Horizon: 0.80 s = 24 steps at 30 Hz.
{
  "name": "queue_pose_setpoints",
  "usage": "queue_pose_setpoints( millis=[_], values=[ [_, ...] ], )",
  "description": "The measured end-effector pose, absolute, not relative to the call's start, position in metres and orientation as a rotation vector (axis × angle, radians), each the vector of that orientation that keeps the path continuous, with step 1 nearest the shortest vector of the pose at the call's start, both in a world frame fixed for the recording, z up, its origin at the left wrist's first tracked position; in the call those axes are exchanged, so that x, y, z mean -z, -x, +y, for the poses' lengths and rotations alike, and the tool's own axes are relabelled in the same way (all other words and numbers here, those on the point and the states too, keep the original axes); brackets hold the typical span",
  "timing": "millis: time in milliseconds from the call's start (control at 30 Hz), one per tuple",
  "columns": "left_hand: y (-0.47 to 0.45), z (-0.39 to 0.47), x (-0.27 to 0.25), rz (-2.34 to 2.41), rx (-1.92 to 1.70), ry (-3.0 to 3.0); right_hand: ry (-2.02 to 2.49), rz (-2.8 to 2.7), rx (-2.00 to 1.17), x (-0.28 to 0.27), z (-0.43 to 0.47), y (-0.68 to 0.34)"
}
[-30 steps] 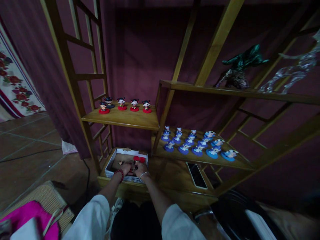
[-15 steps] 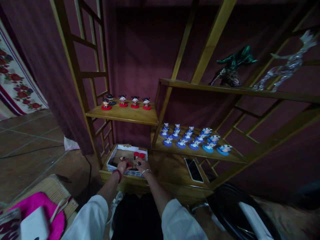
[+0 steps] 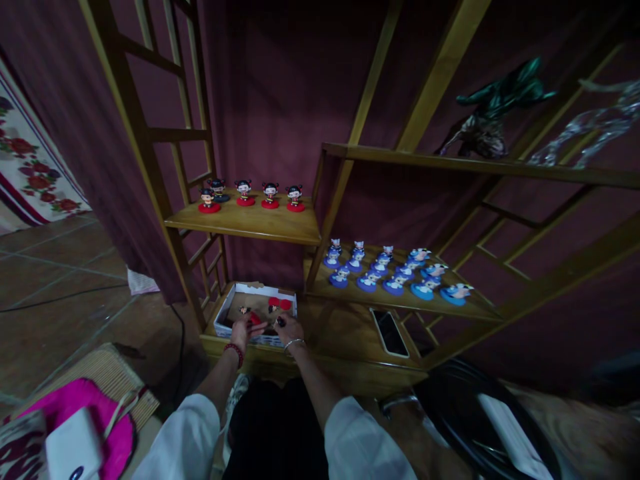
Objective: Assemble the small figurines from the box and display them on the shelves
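Observation:
Over a shallow white cardboard box [image 3: 266, 291], both hands work close together. My left hand [image 3: 242, 331] has its fingers closed on a red round base [image 3: 255, 319]. Pinched in my right hand [image 3: 291, 329] is a small dark-haired figurine [image 3: 281, 321], partly covered by the fingers. Inside the box lie another little figurine [image 3: 244, 310] at the left and one [image 3: 273, 309] near the back right, beside red round pieces [image 3: 285, 304]. On the wooden shelf [image 3: 250, 225] above, several figurines [image 3: 270, 195] stand on round bases, most of them red.
Several blue and purple figurines [image 3: 371, 280] stand on the lower right shelf. A phone [image 3: 389, 333] lies below them. Higher up are a green figure [image 3: 500, 107] and a clear animal statue [image 3: 595, 127]. A black round seat [image 3: 480, 420] is at lower right.
My left hand has raised the red base a little, so it shows more plainly. The right hand stays near it with the figurine. The view has shifted slightly.

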<state>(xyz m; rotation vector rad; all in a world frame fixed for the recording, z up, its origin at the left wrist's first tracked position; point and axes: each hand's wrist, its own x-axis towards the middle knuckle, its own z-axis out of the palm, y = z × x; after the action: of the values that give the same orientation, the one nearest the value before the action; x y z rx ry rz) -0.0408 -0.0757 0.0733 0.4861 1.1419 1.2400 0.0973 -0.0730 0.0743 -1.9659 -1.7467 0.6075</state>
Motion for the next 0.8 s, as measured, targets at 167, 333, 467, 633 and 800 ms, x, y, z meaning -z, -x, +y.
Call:
queue_pose_setpoints(
  millis=[167,333,467,633,800],
  values=[
    [0.044,-0.079,-0.073,1.044,-1.277,-0.378,1.939,-1.679,-0.630,-0.075,-0.075,-0.098],
    [0.047,-0.084,-0.076,0.987,-1.288,-0.305,1.811,-1.584,-0.699,-0.073,-0.077,-0.101],
    [0.048,-0.087,-0.079,0.958,-1.289,-0.279,1.757,-1.542,-0.740,-0.074,-0.079,-0.101],
    [0.047,-0.089,-0.079,0.954,-1.298,-0.262,1.747,-1.450,-0.768,-0.075,-0.080,-0.100],
    [0.045,-0.092,-0.082,0.941,-1.343,-0.221,1.595,-1.289,-0.923,-0.068,-0.080,-0.100]
  ],
)
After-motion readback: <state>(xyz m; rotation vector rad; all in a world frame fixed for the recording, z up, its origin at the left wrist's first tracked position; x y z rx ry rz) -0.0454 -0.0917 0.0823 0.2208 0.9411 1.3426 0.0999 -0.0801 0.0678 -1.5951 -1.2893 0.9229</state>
